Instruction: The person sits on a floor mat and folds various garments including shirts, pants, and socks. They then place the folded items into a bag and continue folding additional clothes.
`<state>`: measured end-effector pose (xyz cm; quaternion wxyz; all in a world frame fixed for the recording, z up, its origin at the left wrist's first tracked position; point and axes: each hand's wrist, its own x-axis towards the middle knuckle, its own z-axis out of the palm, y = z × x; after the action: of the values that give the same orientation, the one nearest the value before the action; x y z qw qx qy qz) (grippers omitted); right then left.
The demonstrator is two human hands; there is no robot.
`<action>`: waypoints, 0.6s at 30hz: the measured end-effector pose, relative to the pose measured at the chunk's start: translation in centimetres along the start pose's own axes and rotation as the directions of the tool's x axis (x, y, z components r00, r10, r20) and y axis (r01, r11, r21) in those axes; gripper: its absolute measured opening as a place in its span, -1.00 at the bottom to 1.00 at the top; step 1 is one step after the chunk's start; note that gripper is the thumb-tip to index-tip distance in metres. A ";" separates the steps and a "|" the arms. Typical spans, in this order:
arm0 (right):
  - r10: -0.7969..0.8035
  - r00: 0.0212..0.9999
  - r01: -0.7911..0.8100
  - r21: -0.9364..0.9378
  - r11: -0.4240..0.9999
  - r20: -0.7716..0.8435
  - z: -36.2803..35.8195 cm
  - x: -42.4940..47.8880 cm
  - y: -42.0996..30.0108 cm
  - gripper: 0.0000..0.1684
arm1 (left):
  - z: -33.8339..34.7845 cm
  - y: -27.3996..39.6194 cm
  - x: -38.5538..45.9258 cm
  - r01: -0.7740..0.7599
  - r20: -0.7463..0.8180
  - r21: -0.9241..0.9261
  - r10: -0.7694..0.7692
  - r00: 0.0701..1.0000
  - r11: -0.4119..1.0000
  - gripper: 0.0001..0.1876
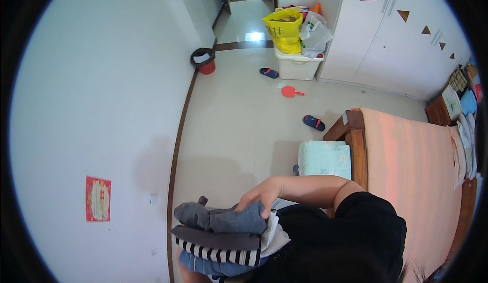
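My right hand [259,201] reaches across from the right and grips the rolled dark grey garment [236,220] on top of a stack of folded clothes. Beneath that roll lie a darker grey folded garment [217,238], a black-and-white striped one [217,252] and a blue one [213,266]. A whitish textured cloth [275,237] hangs at the stack's right side, against my black shirt. Part of my left arm [190,276] shows below and left of the stack. The clothes hide my left hand's fingers, so its hold cannot be made out.
A wall with a brown skirting runs along the left, with a red bin [207,67] beside it. Slippers [314,123] and a red table-tennis bat [291,92] lie on the floor. Right are a wooden-framed bed [408,149] and a pale green folded cloth [324,159]. Bags [286,33] top a white storage box [298,67].
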<state>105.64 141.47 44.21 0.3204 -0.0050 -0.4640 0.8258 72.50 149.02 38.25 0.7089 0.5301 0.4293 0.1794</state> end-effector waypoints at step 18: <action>-0.320 0.502 0.215 -0.243 0.946 -0.804 -25.3 -19.3 -20.7 0.14 | 12.8 21.6 53.1 -0.191 0.711 0.084 0.076 0.699 0.978 0.00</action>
<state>139.59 158.00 40.18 0.6248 -0.3422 -0.2957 0.6365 117.18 187.09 36.53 0.7614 0.6403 0.0994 -0.0182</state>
